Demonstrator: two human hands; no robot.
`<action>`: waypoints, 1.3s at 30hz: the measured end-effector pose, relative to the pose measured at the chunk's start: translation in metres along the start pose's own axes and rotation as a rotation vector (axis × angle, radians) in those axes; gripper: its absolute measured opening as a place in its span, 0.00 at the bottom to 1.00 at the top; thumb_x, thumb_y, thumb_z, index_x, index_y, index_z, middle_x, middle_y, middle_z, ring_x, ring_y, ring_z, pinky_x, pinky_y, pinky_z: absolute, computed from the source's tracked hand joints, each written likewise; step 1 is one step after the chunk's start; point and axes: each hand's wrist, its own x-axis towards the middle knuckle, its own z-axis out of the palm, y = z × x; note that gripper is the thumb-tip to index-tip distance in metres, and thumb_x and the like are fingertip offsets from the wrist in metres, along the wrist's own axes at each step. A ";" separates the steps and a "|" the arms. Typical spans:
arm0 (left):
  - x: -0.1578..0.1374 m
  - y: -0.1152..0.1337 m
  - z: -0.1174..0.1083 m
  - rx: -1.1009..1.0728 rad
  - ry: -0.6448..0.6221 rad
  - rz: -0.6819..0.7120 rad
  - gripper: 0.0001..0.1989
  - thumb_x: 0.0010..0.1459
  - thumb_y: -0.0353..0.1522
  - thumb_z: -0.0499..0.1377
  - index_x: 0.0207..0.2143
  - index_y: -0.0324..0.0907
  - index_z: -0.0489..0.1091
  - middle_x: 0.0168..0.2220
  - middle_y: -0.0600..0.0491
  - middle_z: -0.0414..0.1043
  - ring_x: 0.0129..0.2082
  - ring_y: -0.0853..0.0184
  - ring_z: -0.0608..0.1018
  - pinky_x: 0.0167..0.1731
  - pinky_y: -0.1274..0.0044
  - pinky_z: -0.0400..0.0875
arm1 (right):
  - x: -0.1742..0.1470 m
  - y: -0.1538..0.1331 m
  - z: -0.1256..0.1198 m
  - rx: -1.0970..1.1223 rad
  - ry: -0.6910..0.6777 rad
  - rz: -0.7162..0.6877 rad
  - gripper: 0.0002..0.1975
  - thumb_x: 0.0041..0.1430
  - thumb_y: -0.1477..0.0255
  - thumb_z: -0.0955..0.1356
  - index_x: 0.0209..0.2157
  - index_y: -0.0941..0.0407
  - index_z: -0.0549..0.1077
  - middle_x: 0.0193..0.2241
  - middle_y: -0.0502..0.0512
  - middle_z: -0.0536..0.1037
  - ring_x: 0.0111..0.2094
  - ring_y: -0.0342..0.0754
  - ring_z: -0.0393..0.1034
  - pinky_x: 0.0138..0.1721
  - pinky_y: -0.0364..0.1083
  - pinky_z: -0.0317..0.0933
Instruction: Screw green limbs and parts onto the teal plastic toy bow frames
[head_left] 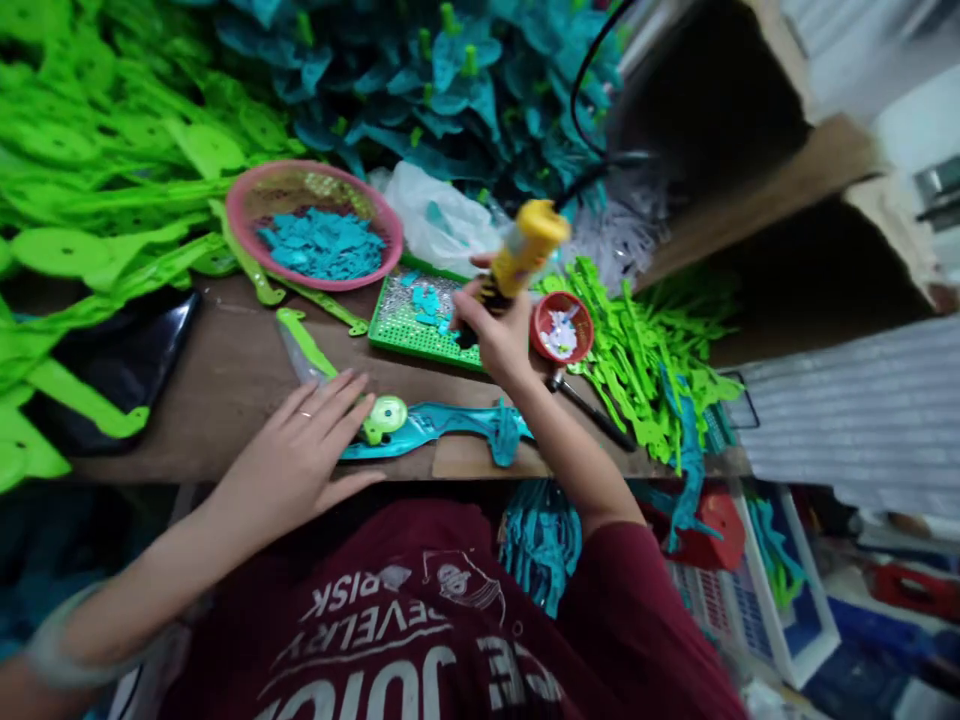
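Observation:
My left hand (311,440) lies flat with its fingers stretched out over a lime-green plastic part (388,413) and the near end of a long teal plastic part (457,420) at the table's front edge. A green arm-shaped piece (306,340) sticks out beyond those fingers. In my right hand (495,325) is a yellow and black electric screwdriver (525,248), gripped around its body and raised over a green tray (405,335). Its tip is blurred. The tray holds small teal pieces (426,303) and many tiny shiny bits, probably screws.
A pink basket (247,235) of teal pieces stands behind my left hand. Beside my right wrist are a small red bowl (586,343) with white pieces and a black-handled tool (596,412). Green parts (97,150) heap at left, teal ones (442,90) at the back. A cable (576,100) hangs above.

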 end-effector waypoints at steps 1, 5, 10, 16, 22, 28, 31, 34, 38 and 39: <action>0.008 0.005 0.001 0.023 -0.009 0.008 0.35 0.63 0.45 0.57 0.64 0.29 0.58 0.66 0.33 0.57 0.66 0.44 0.61 0.63 0.53 0.57 | 0.008 0.005 -0.001 -0.036 -0.031 -0.008 0.24 0.55 0.59 0.72 0.48 0.52 0.63 0.27 0.44 0.70 0.25 0.43 0.67 0.31 0.45 0.66; 0.036 0.035 0.027 0.129 -0.059 0.066 0.27 0.65 0.37 0.57 0.61 0.28 0.63 0.60 0.33 0.67 0.59 0.46 0.71 0.59 0.56 0.63 | 0.010 0.009 -0.035 -0.292 -0.136 -0.044 0.23 0.58 0.66 0.70 0.52 0.53 0.61 0.42 0.54 0.73 0.42 0.48 0.69 0.44 0.49 0.67; 0.022 0.019 0.043 0.232 -0.011 0.169 0.21 0.67 0.34 0.55 0.58 0.31 0.66 0.57 0.38 0.71 0.51 0.50 0.77 0.55 0.58 0.66 | -0.068 -0.025 -0.131 -0.858 -0.419 0.094 0.10 0.58 0.77 0.65 0.42 0.56 0.70 0.41 0.57 0.73 0.44 0.50 0.67 0.51 0.53 0.62; -0.031 -0.024 0.025 0.245 0.120 0.310 0.27 0.64 0.32 0.60 0.63 0.33 0.60 0.59 0.37 0.70 0.56 0.53 0.75 0.59 0.59 0.64 | -0.183 -0.030 -0.179 -0.776 -0.320 0.314 0.15 0.66 0.62 0.64 0.42 0.59 0.73 0.41 0.63 0.76 0.43 0.55 0.71 0.46 0.55 0.65; -0.051 -0.028 0.022 0.237 0.189 0.355 0.35 0.60 0.26 0.63 0.67 0.37 0.54 0.55 0.35 0.73 0.54 0.52 0.76 0.58 0.58 0.66 | -0.200 -0.011 -0.134 0.326 -0.546 0.483 0.40 0.62 0.45 0.62 0.66 0.54 0.54 0.54 0.63 0.73 0.56 0.54 0.68 0.57 0.55 0.60; -0.051 -0.033 0.012 0.195 0.135 0.344 0.35 0.61 0.25 0.61 0.68 0.37 0.51 0.54 0.34 0.72 0.55 0.52 0.75 0.57 0.57 0.68 | -0.153 -0.029 -0.161 0.110 -0.861 0.613 0.30 0.57 0.59 0.74 0.57 0.56 0.67 0.24 0.42 0.64 0.22 0.37 0.59 0.23 0.38 0.55; -0.046 -0.038 0.007 0.217 0.059 0.336 0.35 0.62 0.26 0.61 0.68 0.37 0.51 0.56 0.35 0.72 0.54 0.52 0.76 0.57 0.57 0.67 | -0.154 -0.062 -0.221 -0.041 -0.558 0.533 0.18 0.58 0.64 0.74 0.48 0.55 0.74 0.24 0.43 0.63 0.22 0.37 0.58 0.21 0.38 0.54; -0.038 -0.041 0.006 0.194 -0.018 0.338 0.32 0.64 0.30 0.59 0.68 0.37 0.53 0.57 0.37 0.71 0.54 0.53 0.76 0.57 0.57 0.67 | -0.184 -0.094 -0.257 0.064 -0.184 0.260 0.07 0.59 0.66 0.72 0.40 0.48 0.77 0.19 0.45 0.64 0.19 0.40 0.60 0.19 0.40 0.57; -0.027 -0.042 0.008 0.148 -0.087 0.262 0.30 0.66 0.33 0.57 0.67 0.40 0.54 0.58 0.39 0.71 0.54 0.53 0.76 0.58 0.57 0.66 | -0.231 -0.111 -0.243 0.165 -0.040 -0.274 0.13 0.57 0.59 0.70 0.19 0.38 0.75 0.07 0.45 0.52 0.09 0.43 0.49 0.13 0.46 0.51; -0.025 -0.042 0.008 0.144 -0.105 0.241 0.29 0.66 0.33 0.56 0.67 0.41 0.54 0.58 0.40 0.71 0.54 0.53 0.76 0.58 0.57 0.66 | -0.239 -0.111 -0.234 0.094 0.059 -0.301 0.16 0.56 0.57 0.71 0.15 0.37 0.73 0.07 0.47 0.51 0.09 0.44 0.49 0.14 0.48 0.51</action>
